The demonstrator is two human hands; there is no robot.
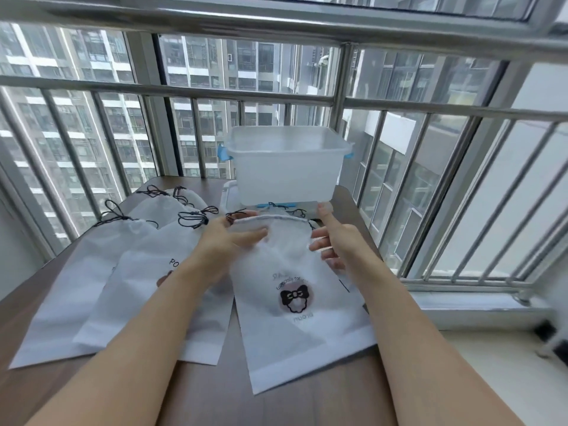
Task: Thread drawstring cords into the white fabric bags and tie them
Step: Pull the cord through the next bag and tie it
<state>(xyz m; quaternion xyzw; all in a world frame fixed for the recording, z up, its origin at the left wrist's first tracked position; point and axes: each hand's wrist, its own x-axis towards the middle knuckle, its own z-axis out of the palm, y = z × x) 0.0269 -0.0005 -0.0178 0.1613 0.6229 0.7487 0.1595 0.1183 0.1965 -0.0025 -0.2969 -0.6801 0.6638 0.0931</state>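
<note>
Bag (pixel 295 290) lies flat on the table (pixel 276 404). I see my left hand (pixel 229 238) resting straight-fingered on its top. My right hand (pixel 335 241) hovers beside it, fingers loose, holding nothing.

Both your forearms reach forward from the near edge of the tabletop, bare to the wrist, converging toward its middle; your left hand (pixel 229 238) lies palm down with its fingers stretched nearly straight and pointing right, the fingertips (pixel 261 232) spread loosely, the thumb raised toward the far edge; your right hand (pixel 335 241) is turned on its side, index finger held straight and pointing toward the far edge, the other fingers curled inward toward the left hand; whether those curled fingers pinch anything cannot be made out; the two hands sit near each other, not touching.
</note>
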